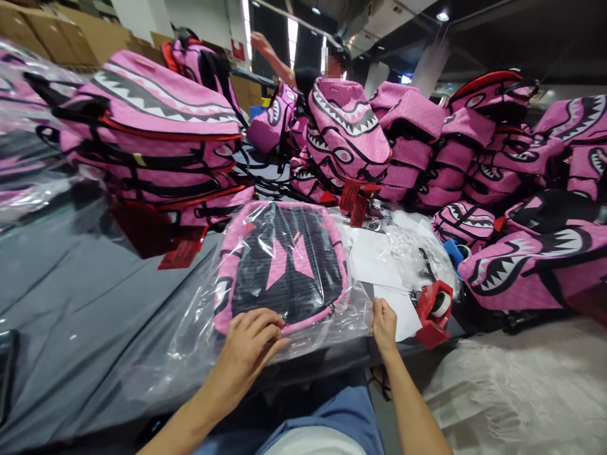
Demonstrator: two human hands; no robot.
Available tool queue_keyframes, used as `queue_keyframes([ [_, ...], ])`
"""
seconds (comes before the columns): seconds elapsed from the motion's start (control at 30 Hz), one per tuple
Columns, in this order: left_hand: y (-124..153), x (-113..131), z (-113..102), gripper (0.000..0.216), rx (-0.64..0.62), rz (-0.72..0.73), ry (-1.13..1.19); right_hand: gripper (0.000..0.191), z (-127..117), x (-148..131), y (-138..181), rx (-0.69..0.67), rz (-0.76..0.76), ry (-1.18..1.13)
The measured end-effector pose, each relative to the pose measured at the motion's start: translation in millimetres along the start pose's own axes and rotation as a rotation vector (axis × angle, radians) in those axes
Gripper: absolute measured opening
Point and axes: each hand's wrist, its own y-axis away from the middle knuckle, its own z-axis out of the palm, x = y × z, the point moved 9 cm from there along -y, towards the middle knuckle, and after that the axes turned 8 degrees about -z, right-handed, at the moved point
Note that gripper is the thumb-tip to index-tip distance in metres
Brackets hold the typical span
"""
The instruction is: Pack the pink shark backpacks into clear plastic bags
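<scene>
The right hand (385, 322) pinches the right edge of a clear plastic bag (355, 319); the left hand (251, 344) bends its fingers over the near side, grip unclear. Inside, a pink-and-black backpack (290, 268) lies on the tabletop (90, 309), left of a red tape dispenser (432, 322).

Two hands (253, 341), one backpack (289, 268), one clear bag (358, 316), one red dispenser (432, 332) and one co-worker (308, 78) were counted; piled bags (165, 95) could not be fully counted.

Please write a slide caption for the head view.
Left hand at the near edge of a pink-black backpack in a clear plastic bag, right hand holding the bag's edge.
</scene>
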Motion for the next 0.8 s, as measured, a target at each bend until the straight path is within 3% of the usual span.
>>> queue_keyframes([
  [0.17, -15.4, -8.9, 9.1, 0.038, -0.240, -0.106, 0.180, 0.060, -20.3, 0.8, 6.8, -0.112, -0.039, -0.115],
  [0.27, -20.9, -13.4, 13.6, 0.046, -0.327, -0.197, 0.232, 0.047, -31.7, 1.0, 17.8, -0.059, -0.093, -0.031],
  [0.37, -24.2, -16.7, 14.8, 0.046, -0.326, -0.243, 0.243, 0.047, -34.5, 2.5, 24.3, 0.094, -0.114, 0.036],
  [0.43, -25.9, -20.1, 16.2, 0.048, -0.309, -0.272, 0.237, 0.051, -28.4, 4.9, 22.5, 0.123, -0.105, 0.107],
  [0.63, -26.4, -22.9, 26.8, 0.051, -0.364, -0.305, 0.244, 0.059, -22.7, 18.2, 5.9, 0.087, -0.021, 0.287],
  [0.8, -28.3, -18.4, 23.4, 0.056, -0.319, -0.286, 0.206, 0.058, -11.6, 26.6, -0.8, -0.035, 0.039, 0.287],
])
